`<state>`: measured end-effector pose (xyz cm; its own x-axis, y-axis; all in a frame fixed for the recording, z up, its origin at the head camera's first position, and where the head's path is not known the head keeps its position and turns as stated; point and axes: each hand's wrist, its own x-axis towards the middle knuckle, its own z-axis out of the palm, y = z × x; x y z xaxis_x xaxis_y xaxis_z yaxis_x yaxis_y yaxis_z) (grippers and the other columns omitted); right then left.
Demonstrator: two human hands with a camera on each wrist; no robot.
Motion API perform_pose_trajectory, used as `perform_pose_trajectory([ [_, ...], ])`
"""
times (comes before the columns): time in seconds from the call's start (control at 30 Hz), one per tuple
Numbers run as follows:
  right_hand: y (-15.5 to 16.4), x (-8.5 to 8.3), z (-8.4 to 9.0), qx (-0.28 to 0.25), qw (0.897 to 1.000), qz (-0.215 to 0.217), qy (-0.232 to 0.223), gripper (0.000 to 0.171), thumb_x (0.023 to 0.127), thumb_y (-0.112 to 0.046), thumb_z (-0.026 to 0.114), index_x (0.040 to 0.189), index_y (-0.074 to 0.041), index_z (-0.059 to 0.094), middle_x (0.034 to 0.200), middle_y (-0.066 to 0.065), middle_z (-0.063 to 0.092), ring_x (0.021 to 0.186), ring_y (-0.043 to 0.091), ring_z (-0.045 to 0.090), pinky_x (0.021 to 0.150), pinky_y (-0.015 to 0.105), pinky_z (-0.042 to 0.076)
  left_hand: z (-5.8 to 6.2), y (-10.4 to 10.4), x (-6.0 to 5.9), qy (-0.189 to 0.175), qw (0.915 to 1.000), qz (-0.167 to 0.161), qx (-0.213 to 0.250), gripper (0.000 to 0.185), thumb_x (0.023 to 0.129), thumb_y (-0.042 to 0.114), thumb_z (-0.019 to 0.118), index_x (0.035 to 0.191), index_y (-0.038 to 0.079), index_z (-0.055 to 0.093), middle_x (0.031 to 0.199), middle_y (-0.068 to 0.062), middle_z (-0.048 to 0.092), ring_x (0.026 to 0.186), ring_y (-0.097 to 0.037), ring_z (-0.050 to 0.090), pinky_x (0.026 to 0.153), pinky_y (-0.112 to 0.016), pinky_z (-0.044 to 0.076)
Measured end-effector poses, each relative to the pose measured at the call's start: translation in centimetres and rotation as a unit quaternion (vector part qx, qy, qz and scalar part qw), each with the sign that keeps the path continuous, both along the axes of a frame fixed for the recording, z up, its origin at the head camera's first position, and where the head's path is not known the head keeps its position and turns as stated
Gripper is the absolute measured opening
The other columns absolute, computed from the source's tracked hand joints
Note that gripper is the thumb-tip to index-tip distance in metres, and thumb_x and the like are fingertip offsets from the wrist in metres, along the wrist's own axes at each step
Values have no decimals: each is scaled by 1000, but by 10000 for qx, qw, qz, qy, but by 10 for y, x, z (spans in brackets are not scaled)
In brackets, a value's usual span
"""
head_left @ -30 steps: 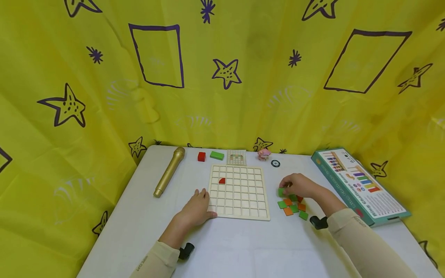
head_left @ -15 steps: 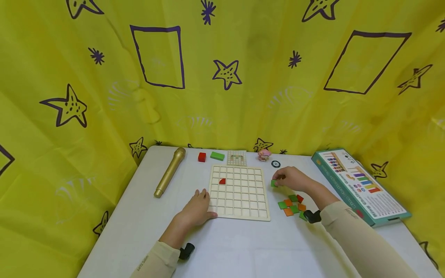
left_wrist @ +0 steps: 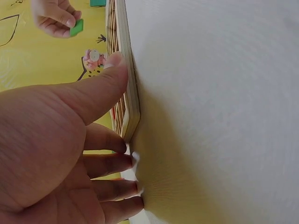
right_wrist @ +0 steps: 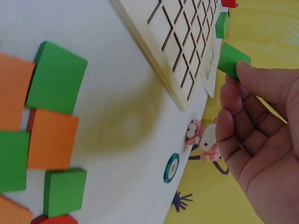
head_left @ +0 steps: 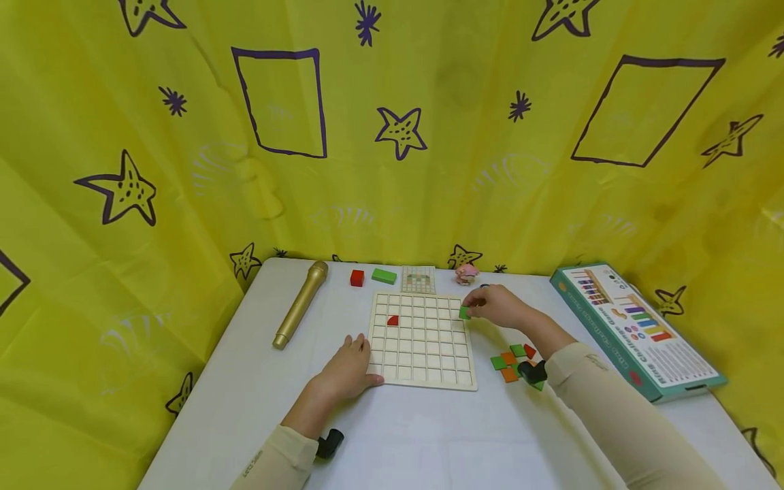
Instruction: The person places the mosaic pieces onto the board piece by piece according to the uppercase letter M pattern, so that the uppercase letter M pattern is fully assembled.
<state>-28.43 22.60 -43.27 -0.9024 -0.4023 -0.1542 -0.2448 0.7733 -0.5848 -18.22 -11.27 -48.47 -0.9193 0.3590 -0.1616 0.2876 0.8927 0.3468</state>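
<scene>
Between its thumb and fingers my right hand (head_left: pixel 497 306) pinches a green square tile (right_wrist: pixel 230 59), held over the right edge of the pale wooden grid board (head_left: pixel 422 347). One red quarter-round tile (head_left: pixel 393 320) lies in a cell at the board's upper left. At the board's lower left corner rests my left hand (head_left: pixel 349 367), its thumb (left_wrist: pixel 110 84) on the near edge and its fingers spread along the left side. Several orange and green tiles, one orange tile (right_wrist: pixel 52 139) among them, lie in a cluster right of the board, partly hidden by the right wrist camera.
A gold microphone (head_left: pixel 300 306) lies at the left. Along the back are a red cube (head_left: pixel 357 278), a green block (head_left: pixel 384 275), a small pattern card (head_left: pixel 418 279) and a pink figurine (head_left: pixel 467 273). A teal game box (head_left: pixel 637 327) lies at the right.
My right hand has lifted the green tile from the cluster and carried it left and away from me to the board's right edge. The left hand stays at the board's corner.
</scene>
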Motion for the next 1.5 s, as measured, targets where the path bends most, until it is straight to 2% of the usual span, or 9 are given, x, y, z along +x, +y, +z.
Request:
perform_pose_trajectory([
  [0.2,-11,-4,-4,-239,9997,33,70,16,96,-14,69,109,-6,75,102,3,72,90,19,62,80,36,54,-2,0,-1,-19,10000,8,-28,85,90,41,74,145,-15,40,154,-30,35,144,-50,29,116,-51,31],
  [0.47,-24,-7,-8,-277,9996,37,39,15,96,-16,70,108,-8,75,101,1,72,89,17,62,78,35,53,-4,1,-4,-12,10000,-9,-72,85,91,42,73,146,-14,40,155,-29,34,144,-49,28,116,-50,30],
  [0.73,-36,-7,-7,-483,9988,80,17,14,96,-13,69,107,-5,74,99,3,72,88,17,62,77,35,52,-1,0,-2,-2,10000,25,-44,86,89,42,75,145,-14,41,155,-29,35,144,-49,29,115,-51,31],
  [0.9,-42,-10,-13,-605,9981,-11,-90,13,96,-14,70,106,-7,75,97,0,73,88,16,63,77,34,52,0,0,-1,-38,10000,28,-68,86,89,42,75,145,-14,41,155,-29,35,144,-49,29,116,-50,31],
  [1.2,-55,-15,-20,-786,9968,157,-58,10,95,-13,72,102,-6,75,93,1,72,83,16,62,74,34,52,1,1,1,-66,9999,66,-109,85,89,42,75,145,-14,42,154,-28,37,144,-48,30,115,-50,32],
  [1.5,-72,-20,-31,-1034,9944,199,-3,9,93,-12,73,99,-5,75,94,2,73,84,16,61,77,35,52,0,2,0,-49,9999,58,-115,86,89,43,74,145,-13,42,154,-28,36,144,-48,29,115,-50,32],
])
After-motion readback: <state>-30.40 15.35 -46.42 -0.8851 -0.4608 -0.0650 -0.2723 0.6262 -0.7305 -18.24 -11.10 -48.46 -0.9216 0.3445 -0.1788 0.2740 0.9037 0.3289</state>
